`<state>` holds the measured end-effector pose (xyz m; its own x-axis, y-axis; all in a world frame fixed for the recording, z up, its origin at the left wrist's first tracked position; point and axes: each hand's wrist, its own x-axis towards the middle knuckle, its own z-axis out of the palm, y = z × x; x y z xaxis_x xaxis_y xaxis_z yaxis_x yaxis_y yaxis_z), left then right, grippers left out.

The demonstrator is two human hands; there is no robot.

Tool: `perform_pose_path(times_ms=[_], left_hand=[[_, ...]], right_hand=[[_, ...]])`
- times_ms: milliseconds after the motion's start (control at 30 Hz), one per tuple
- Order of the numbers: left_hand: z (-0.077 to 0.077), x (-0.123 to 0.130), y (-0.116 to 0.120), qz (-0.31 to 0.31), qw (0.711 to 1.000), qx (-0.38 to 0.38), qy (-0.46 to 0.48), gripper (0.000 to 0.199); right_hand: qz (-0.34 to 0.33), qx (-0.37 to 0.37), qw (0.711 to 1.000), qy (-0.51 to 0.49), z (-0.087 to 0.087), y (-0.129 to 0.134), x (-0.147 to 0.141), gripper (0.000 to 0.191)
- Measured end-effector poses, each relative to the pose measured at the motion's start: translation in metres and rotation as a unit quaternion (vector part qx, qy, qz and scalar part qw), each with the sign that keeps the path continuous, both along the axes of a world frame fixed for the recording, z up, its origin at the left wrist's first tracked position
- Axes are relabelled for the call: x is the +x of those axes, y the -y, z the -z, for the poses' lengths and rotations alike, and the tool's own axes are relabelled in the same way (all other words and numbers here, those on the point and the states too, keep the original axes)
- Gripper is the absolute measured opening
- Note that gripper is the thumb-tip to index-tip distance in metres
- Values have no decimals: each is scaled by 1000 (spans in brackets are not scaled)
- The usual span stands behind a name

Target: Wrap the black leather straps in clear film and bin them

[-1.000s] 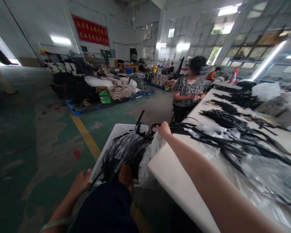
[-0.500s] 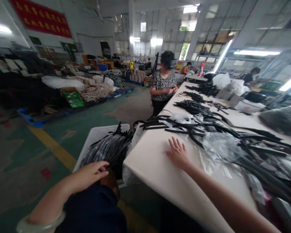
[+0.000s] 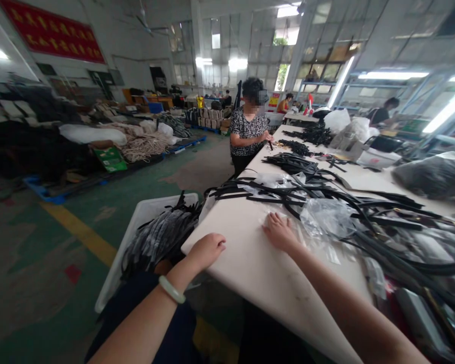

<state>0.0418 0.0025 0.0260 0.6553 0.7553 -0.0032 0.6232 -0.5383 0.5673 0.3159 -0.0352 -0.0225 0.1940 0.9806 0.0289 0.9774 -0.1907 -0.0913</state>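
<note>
A left hand (image 3: pixel 208 248), fingers curled, grip hidden, is at the edge of a counter (image 3: pixel 246 263); a right hand (image 3: pixel 279 231) rests on top, fingers slightly spread, near clear plastic (image 3: pixel 324 217). Black straps (image 3: pixel 227 191) lie beyond, before a co-worker (image 3: pixel 247 134).

Cannot read any wording: see two blurred lines of yellow Chinese characters (image 3: pixel 53 23) on the red banner (image 3: pixel 53 33) at ten o'clock.
</note>
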Motion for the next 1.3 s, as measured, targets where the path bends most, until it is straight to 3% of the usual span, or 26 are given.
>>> perform_pose_path(times_ms=[100, 167, 267, 333, 400, 467, 600, 767, 933, 1033, 1133, 1233, 1300], left_hand=[[18, 7, -1, -64, 996, -18, 58, 30], [24, 14, 5, -81, 994, -43, 66, 42], [27, 25, 18, 9, 999, -7, 51, 65], [27, 30, 26, 121, 991, 2, 52, 51], [27, 32, 30, 196, 979, -17, 58, 26], [27, 31, 30, 202, 978, -22, 52, 14], [24, 11, 26, 142, 990, -20, -12, 8], [4, -50, 14, 42, 997, 6, -58, 9], [-20, -122, -9, -141, 986, 21, -86, 15], [-17, -161, -19, -233, 966, 35, -108, 16], [-9, -192, -25, -285, 945, 37, -154, 17], [-7, -194, -24, -293, 933, 26, -206, 17], [-13, -166, -13, -267, 948, 64, -161, 22]], right_hand=[[-56, -15, 998, -13, 9, 60, -41, 68], [-92, 13, 995, -28, 16, 102, -71, 72], [-132, 59, 988, -58, 20, 148, -105, 77], [-149, 68, 983, -82, 17, 162, -116, 82], [-166, 63, 978, -109, 12, 164, -116, 81], [-178, 68, 972, -136, 8, 155, -105, 70], [-137, 100, 980, -108, 4, 111, -62, 57], [-107, 64, 990, -70, -3, 68, -19, 28], [-128, 84, 986, -62, -18, 93, -18, 27], [-135, 59, 985, -90, -24, 115, -21, 25], [-115, 25, 983, -138, -27, 127, -16, 23], [-90, 17, 981, -170, -34, 125, -17, 23], [-108, 2, 978, -178, -45, 117, -31, 21]])
